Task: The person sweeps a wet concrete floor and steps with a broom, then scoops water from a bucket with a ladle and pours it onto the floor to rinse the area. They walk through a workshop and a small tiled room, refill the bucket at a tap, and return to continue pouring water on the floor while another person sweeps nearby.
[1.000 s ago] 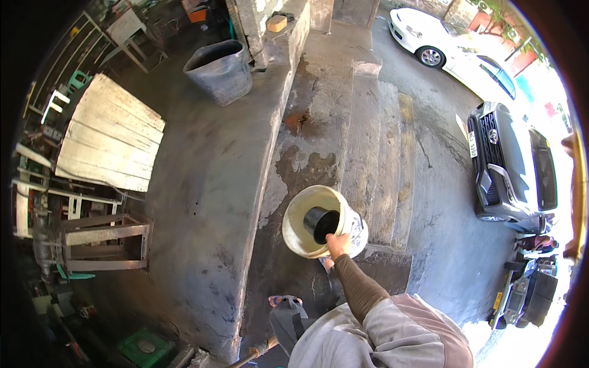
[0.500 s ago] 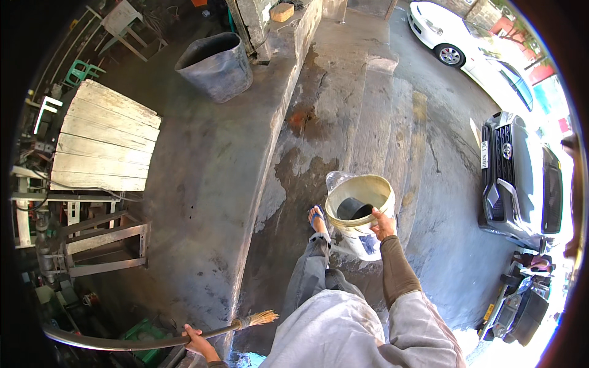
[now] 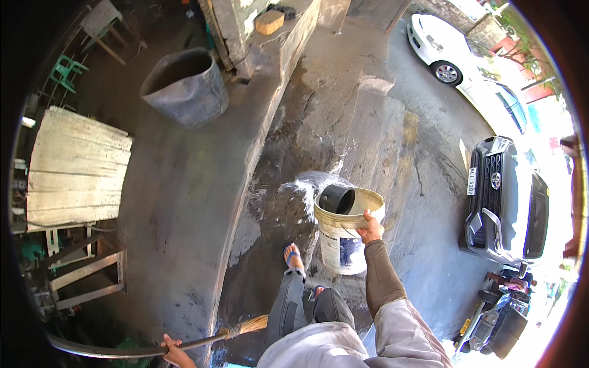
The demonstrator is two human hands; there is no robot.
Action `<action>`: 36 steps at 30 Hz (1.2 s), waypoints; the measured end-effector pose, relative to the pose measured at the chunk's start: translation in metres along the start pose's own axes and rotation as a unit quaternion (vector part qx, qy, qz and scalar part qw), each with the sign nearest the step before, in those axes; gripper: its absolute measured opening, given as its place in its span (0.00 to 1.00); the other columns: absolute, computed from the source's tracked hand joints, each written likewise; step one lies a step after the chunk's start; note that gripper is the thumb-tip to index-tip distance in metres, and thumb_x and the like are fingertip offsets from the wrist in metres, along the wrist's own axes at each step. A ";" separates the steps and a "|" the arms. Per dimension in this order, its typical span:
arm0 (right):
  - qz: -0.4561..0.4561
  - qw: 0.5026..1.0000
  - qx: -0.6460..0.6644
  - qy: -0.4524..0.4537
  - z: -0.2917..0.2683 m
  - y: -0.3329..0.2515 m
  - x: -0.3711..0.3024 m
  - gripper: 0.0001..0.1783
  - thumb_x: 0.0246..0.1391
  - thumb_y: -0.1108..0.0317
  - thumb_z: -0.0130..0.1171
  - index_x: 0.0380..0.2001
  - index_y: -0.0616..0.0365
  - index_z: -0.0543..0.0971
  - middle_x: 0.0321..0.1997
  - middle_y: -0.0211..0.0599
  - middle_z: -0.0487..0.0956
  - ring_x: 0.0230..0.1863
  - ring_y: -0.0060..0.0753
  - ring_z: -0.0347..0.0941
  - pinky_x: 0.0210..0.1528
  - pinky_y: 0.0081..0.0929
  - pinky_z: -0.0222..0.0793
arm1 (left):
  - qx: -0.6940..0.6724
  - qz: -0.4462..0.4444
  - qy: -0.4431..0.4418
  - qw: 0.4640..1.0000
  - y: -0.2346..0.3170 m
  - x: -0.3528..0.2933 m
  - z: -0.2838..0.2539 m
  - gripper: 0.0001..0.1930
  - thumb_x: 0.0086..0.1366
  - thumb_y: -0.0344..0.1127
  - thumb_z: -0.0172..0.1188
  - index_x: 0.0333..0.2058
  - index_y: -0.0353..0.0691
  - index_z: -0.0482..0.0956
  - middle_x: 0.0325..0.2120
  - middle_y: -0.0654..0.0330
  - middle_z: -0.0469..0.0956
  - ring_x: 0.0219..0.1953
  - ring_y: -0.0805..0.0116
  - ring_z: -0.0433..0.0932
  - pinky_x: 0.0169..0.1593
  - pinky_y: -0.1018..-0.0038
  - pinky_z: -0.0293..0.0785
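My right hand [image 3: 370, 227] grips the rim of a dirty white plastic bucket [image 3: 342, 248] with a blue patch on its side. The bucket tilts away from me, and a black cylindrical container [image 3: 337, 200] lies inside against its far left wall. Beyond the rim, water [image 3: 314, 185] is splashing over the dark concrete. At the lower left, my left hand [image 3: 175, 351] is closed round the long handle of a broom [image 3: 250, 325]. Its straw bristles sit low beside my leg, near the concrete edge.
A raised concrete ledge [image 3: 242, 190] runs along my left. Past it stand a large dented grey bin [image 3: 190, 92], a pale plank-topped table [image 3: 76, 168] and a wooden frame [image 3: 86, 279]. To the right are a white car [image 3: 469, 73], a dark pickup [image 3: 506, 202] and another vehicle [image 3: 497, 322].
The bucket has tipped forward and water has come out onto the floor ahead. The black container has shifted inside it. My left hand still holds the broom.
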State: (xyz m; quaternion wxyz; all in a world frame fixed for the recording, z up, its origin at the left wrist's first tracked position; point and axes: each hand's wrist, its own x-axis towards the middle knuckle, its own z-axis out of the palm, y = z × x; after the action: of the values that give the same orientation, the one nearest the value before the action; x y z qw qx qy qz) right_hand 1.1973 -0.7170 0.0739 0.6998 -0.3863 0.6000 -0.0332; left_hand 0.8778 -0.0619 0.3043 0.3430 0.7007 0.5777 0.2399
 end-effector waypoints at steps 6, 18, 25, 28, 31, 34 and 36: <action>-0.015 0.995 0.067 -0.068 0.091 -0.060 0.034 0.25 0.59 0.66 0.70 0.55 0.63 0.73 0.53 0.52 0.79 0.50 0.60 0.79 0.50 0.60 0.79 | 0.202 0.039 -0.008 0.979 0.035 -0.047 0.005 0.29 0.73 0.56 0.53 0.19 0.40 0.81 0.23 0.53 0.81 0.31 0.55 0.77 0.46 0.60 0.74; -0.034 0.969 -0.068 -0.233 0.219 -0.021 0.142 0.35 0.51 0.55 0.67 0.59 0.60 0.71 0.58 0.48 0.76 0.55 0.49 0.76 0.49 0.56 0.76 | 0.153 0.211 0.317 0.912 0.047 -0.221 0.042 0.26 0.69 0.56 0.60 0.21 0.40 0.84 0.22 0.59 0.84 0.24 0.58 0.80 0.38 0.58 0.77; -0.054 0.938 -0.226 -0.257 0.231 0.010 0.152 0.18 0.42 0.63 0.66 0.32 0.70 0.82 0.31 0.44 0.83 0.30 0.42 0.81 0.27 0.35 0.78 | 0.210 -0.012 0.365 0.907 0.012 -0.296 -0.007 0.19 0.67 0.52 0.64 0.40 0.40 0.87 0.35 0.45 0.84 0.32 0.48 0.82 0.40 0.54 0.79; 0.025 0.946 -0.156 -0.285 0.225 0.039 0.158 0.21 0.44 0.68 0.63 0.42 0.70 0.79 0.39 0.48 0.82 0.33 0.47 0.82 0.31 0.41 0.82 | 0.220 0.041 0.389 0.894 0.035 -0.295 -0.029 0.19 0.67 0.52 0.64 0.41 0.40 0.87 0.37 0.43 0.84 0.34 0.47 0.83 0.41 0.54 0.79; 0.055 0.928 -0.109 -0.351 0.208 0.079 0.177 0.25 0.42 0.67 0.66 0.43 0.73 0.78 0.38 0.50 0.82 0.33 0.41 0.81 0.29 0.36 0.80 | 0.241 0.121 0.420 0.867 0.083 -0.295 -0.032 0.19 0.67 0.51 0.64 0.42 0.41 0.87 0.38 0.41 0.84 0.36 0.46 0.83 0.41 0.53 0.79; 0.091 0.921 -0.220 -0.308 0.180 0.110 0.204 0.22 0.42 0.70 0.65 0.42 0.72 0.78 0.38 0.46 0.82 0.32 0.41 0.81 0.30 0.36 0.81 | 0.178 0.105 0.425 0.881 0.147 -0.299 0.008 0.21 0.70 0.51 0.61 0.45 0.37 0.85 0.41 0.40 0.81 0.40 0.44 0.81 0.44 0.51 0.78; 0.030 0.882 -0.337 -0.329 0.162 0.115 0.217 0.21 0.46 0.63 0.65 0.40 0.70 0.80 0.39 0.53 0.84 0.35 0.47 0.84 0.35 0.39 0.82 | 0.205 0.264 0.343 0.878 0.190 -0.306 0.061 0.23 0.71 0.51 0.61 0.42 0.31 0.84 0.39 0.42 0.81 0.38 0.47 0.79 0.44 0.51 0.77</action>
State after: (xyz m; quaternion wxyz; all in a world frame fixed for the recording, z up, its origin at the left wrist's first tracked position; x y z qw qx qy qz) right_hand 1.3499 -0.6661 -0.1729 0.6850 -0.5697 0.3213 0.3209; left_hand 0.9780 -0.3908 0.4270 -0.1044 0.7555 0.4894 0.4228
